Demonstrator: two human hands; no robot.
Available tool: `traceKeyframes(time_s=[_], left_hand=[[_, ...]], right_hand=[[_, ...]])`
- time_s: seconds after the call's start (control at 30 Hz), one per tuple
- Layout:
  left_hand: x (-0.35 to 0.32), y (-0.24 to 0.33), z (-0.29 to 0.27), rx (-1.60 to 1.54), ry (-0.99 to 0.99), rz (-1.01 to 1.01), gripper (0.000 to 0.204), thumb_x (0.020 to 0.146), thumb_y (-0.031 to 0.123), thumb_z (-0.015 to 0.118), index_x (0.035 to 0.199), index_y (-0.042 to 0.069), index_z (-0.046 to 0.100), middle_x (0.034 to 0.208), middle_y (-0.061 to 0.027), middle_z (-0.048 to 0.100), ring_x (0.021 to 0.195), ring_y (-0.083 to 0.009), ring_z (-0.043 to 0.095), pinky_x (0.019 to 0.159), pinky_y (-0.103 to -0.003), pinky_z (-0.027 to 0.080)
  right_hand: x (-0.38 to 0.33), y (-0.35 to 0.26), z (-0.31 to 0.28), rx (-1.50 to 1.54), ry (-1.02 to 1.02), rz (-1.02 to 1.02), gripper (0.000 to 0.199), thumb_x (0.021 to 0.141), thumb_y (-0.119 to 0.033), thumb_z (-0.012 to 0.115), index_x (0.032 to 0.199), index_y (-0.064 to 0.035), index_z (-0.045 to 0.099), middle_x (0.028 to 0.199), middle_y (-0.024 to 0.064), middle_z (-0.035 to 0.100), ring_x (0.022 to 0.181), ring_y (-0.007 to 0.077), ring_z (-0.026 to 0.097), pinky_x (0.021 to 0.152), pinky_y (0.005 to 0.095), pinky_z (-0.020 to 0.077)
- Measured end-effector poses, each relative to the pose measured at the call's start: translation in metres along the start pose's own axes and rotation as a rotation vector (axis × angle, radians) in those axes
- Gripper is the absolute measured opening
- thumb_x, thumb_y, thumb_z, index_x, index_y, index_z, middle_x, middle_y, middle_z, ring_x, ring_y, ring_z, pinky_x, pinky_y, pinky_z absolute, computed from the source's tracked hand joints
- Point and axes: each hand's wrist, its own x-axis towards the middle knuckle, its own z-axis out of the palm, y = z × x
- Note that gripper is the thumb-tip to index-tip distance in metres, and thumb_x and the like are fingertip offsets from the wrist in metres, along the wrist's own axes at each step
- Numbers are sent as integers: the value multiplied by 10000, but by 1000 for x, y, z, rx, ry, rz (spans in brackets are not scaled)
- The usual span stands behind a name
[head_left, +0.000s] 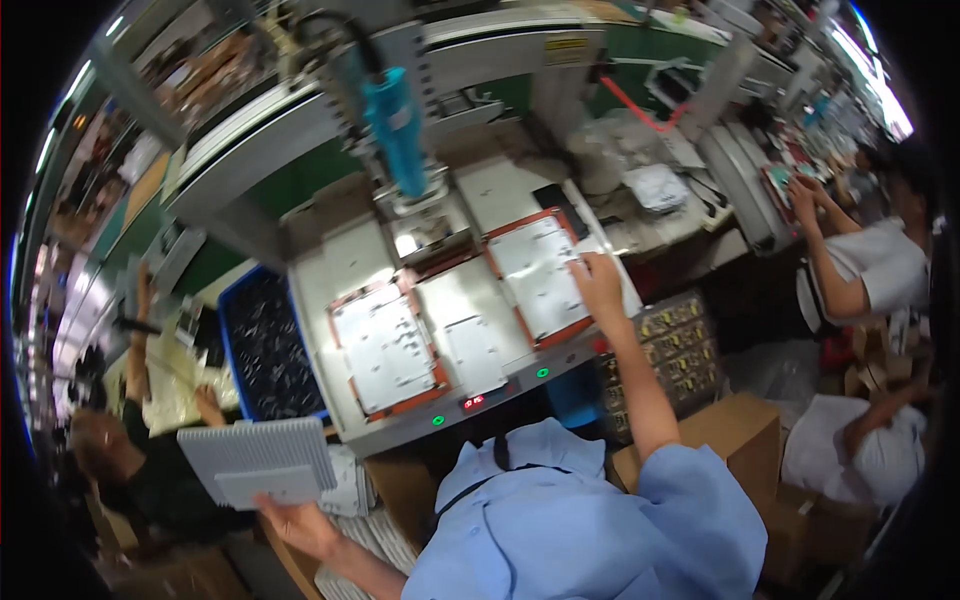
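Note:
My right hand (597, 283) rests flat on the right edge of a white panel (540, 275) lying in an orange-rimmed holder on the machine table (470, 190). A second white panel in an orange-rimmed holder (383, 348) lies at the left of the table. My left hand (298, 522) is low at the left, gripping a grey ribbed tray (258, 460) from below. A blue tool head (395, 130) hangs over the back of the table.
A blue bin of dark parts (265, 345) stands left of the table. A rack of small yellow parts (675, 345) and cardboard boxes (740, 430) sit at the right. Other people work at the left (120, 450) and the right (870, 270). Green and red buttons line the table front (475, 402).

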Motion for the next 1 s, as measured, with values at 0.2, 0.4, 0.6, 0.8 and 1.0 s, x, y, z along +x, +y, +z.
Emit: traceKeyframes(time_s=[0.2, 0.4, 0.6, 0.8, 1.0], left_hand=[[14, -28, 12, -58, -120, -139, 375, 939, 74, 537, 1306, 27, 472, 1393, -141, 426, 1257, -268, 406, 1084, -473, 295], [20, -56, 36, -11, -59, -164, 395, 938, 72, 536, 1321, 22, 453, 1410, -157, 401, 1278, -279, 390, 1100, -489, 278], [16, -72, 55, 32, -150, -190, 451, 938, 77, 538, 1358, -4, 395, 1416, -155, 403, 1287, -275, 390, 1099, -475, 289], [19, -83, 55, 20, -146, -232, 429, 940, 92, 539, 1337, -12, 414, 1401, -150, 424, 1273, -270, 411, 1099, -459, 297], [13, -94, 68, 9, -137, -245, 411, 942, 100, 540, 1322, -12, 431, 1394, -146, 434, 1266, -269, 418, 1094, -454, 302]], right_hand=[[-3, 6, -8, 57, 102, -18, 251, 792, -227, 703, 881, 3, 655, 792, 132, 623, 732, 262, 604, 659, 353, 476], [-7, 9, -18, 131, 65, 66, 243, 801, -247, 693, 901, -29, 653, 817, 122, 607, 765, 295, 581, 687, 373, 464], [-29, 23, -63, 678, -374, 255, 454, 906, -232, 611, 1285, -3, 512, 1048, 107, 618, 916, 149, 594, 821, 279, 463], [-72, 16, -58, 403, -140, 67, 427, 947, -167, 540, 1344, -33, 457, 1143, 187, 599, 1001, 243, 595, 868, 320, 457], [-63, 6, -52, 349, -46, 156, 334, 965, -172, 469, 1254, -5, 489, 1107, 255, 598, 960, 424, 593, 799, 447, 481]])
